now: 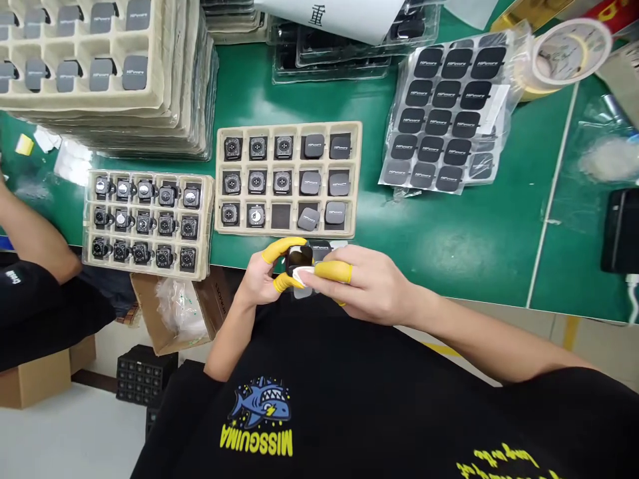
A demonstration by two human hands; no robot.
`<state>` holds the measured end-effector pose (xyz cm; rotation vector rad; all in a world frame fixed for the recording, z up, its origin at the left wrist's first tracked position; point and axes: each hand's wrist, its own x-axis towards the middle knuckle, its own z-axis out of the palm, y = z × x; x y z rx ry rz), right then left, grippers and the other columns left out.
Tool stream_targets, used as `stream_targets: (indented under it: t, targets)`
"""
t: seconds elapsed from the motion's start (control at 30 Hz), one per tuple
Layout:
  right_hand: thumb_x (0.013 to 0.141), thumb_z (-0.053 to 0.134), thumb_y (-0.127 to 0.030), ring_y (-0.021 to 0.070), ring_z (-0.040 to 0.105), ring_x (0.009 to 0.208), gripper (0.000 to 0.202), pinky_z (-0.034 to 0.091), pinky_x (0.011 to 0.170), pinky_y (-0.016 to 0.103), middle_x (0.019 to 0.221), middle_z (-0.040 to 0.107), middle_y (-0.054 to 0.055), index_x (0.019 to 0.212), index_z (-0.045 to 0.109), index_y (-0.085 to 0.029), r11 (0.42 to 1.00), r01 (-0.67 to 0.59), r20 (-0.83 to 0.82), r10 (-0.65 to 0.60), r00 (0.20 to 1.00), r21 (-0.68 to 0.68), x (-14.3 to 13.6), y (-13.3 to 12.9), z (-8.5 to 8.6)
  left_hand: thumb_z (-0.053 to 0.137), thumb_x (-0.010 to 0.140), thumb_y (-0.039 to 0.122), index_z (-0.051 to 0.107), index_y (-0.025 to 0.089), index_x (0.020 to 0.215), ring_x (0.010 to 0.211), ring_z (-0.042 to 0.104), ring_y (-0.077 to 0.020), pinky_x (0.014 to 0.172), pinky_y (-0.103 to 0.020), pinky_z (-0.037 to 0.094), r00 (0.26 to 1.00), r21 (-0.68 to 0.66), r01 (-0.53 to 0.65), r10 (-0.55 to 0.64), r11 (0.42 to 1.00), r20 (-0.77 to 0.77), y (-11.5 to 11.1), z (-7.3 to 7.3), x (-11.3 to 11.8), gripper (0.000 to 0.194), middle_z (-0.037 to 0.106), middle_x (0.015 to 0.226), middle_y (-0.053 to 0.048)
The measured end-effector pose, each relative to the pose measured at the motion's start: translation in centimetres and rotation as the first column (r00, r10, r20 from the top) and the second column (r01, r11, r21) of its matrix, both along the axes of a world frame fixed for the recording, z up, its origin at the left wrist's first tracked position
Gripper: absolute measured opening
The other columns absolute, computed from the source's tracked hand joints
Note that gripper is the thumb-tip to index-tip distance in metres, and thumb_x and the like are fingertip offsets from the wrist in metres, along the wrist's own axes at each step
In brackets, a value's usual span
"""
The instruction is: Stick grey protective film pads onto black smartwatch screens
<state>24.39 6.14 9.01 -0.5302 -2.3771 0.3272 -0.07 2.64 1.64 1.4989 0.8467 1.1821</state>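
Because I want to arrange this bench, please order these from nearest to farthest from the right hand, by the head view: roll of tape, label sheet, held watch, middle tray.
From the right hand:
1. Held watch: close on its left.
2. Middle tray: ahead, to the left.
3. Label sheet: ahead, to the right.
4. Roll of tape: ahead, far right.

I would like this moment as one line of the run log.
Left hand: holds dark-screened watch | right hand: holds white piece at watch | ahead: tray with watches

Bright, even light; white glare on plastic film [74, 163] at left; edges stretched.
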Motion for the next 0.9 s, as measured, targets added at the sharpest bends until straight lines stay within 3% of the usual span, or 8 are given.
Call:
stream_targets:
  t: [0.07, 0.13, 0.23, 0.33, 0.47, 0.6, 0.73, 0.9]
  targets:
    - [0.11, 0.056, -0.009, 0.0216, 0.068, 0.086, 0.047, 0.051, 0.068, 0.037, 0.097, 0.081, 0.003, 0.153, 0.065, -0.026, 1.0, -0.003, 0.0, 0.003, 1.0, 0.018, -0.3, 0.3, -0.5, 0.087, 0.094, 0.057, 0.071, 0.021, 0.147, 0.111, 0.087, -0.0299, 0.097, -0.035, 0.069, 1.0, 0.005, 0.029, -0.029, 1.0, -0.012, 0.0, -0.2, -0.2, 0.066, 0.086, 0.126, -0.014]
    - [0.109, 0.058, -0.011, 0.0219, 0.068, 0.085, 0.05, 0.05, 0.067, 0.037, 0.097, 0.08, 0.003, 0.154, 0.065, -0.032, 0.995, 0.078, 0.005, -0.079, 0.997, 0.07, -0.5, 0.7, -1.0, 0.091, 0.089, 0.058, 0.073, 0.02, 0.144, 0.114, 0.086, -0.032, 0.099, -0.036, 0.069, 0.999, 0.014, 0.031, -0.031, 0.999, -0.016, 0.1, -0.4, -0.3, 0.07, 0.086, 0.127, -0.015]
    - [0.109, 0.057, -0.01, 0.0227, 0.067, 0.084, 0.047, 0.051, 0.065, 0.038, 0.094, 0.079, 0.004, 0.15, 0.069, -0.03, 0.98, 0.165, -0.026, -0.163, 0.986, 0.113, -0.3, 0.7, -1.5, 0.091, 0.089, 0.06, 0.073, 0.02, 0.144, 0.11, 0.087, -0.0315, 0.095, -0.036, 0.07, 1.0, 0.008, -0.013, 0.012, 1.0, 0.005, 0.2, -0.5, -0.1, 0.071, 0.087, 0.123, -0.015]
    - [0.108, 0.057, -0.008, 0.0236, 0.07, 0.088, 0.04, 0.054, 0.068, 0.039, 0.093, 0.08, 0.005, 0.139, 0.075, -0.024, 0.993, 0.086, -0.066, -0.08, 0.995, 0.086, 0.3, 0.0, -1.3, 0.087, 0.094, 0.059, 0.072, 0.023, 0.148, 0.105, 0.087, -0.0283, 0.093, -0.035, 0.07, 0.999, -0.006, -0.029, 0.029, 1.0, 0.038, 0.2, -0.2, -0.1, 0.066, 0.087, 0.12, -0.013]
    - [0.107, 0.062, -0.008, 0.0234, 0.07, 0.095, 0.033, 0.053, 0.071, 0.039, 0.097, 0.082, 0.004, 0.128, 0.08, -0.026, 0.998, -0.042, -0.038, 0.044, 0.998, 0.042, 0.0, -0.2, -0.7, 0.088, 0.093, 0.058, 0.075, 0.022, 0.146, 0.108, 0.087, -0.0291, 0.093, -0.035, 0.069, 1.0, 0.005, 0.012, -0.012, 1.0, -0.001, 0.3, 0.4, -1.0, 0.065, 0.087, 0.123, -0.013]
    - [0.107, 0.066, -0.01, 0.0241, 0.068, 0.097, 0.032, 0.048, 0.07, 0.04, 0.099, 0.08, 0.005, 0.132, 0.081, -0.025, 0.996, 0.0, -0.055, 0.005, 0.998, 0.094, -1.2, 1.0, -0.7, 0.092, 0.091, 0.051, 0.076, 0.023, 0.146, 0.107, 0.088, -0.0281, 0.094, -0.034, 0.069, 0.997, 0.04, 0.037, -0.034, 0.999, -0.067, 0.6, 0.5, -1.4, 0.063, 0.088, 0.123, -0.012]
    - [0.107, 0.06, -0.005, 0.0253, 0.069, 0.094, 0.045, 0.048, 0.067, 0.04, 0.095, 0.078, 0.005, 0.144, 0.074, -0.025, 0.984, 0.102, -0.055, -0.095, 0.994, 0.147, -1.0, 1.5, -1.1, 0.093, 0.087, 0.057, 0.077, 0.022, 0.144, 0.111, 0.087, -0.0302, 0.098, -0.035, 0.069, 0.999, 0.02, 0.015, -0.016, 1.0, 0.037, 0.5, 0.0, -0.8, 0.069, 0.088, 0.125, -0.014]
    - [0.107, 0.056, -0.005, 0.0241, 0.073, 0.094, 0.04, 0.049, 0.066, 0.04, 0.092, 0.079, 0.005, 0.134, 0.077, -0.025, 0.997, -0.039, -0.03, 0.041, 0.999, 0.074, 0.1, 0.8, -0.7, 0.09, 0.088, 0.062, 0.077, 0.022, 0.144, 0.107, 0.087, -0.0288, 0.094, -0.036, 0.07, 0.998, -0.075, 0.014, -0.009, 0.997, 0.061, 0.4, -0.1, -0.7, 0.07, 0.087, 0.123, -0.013]
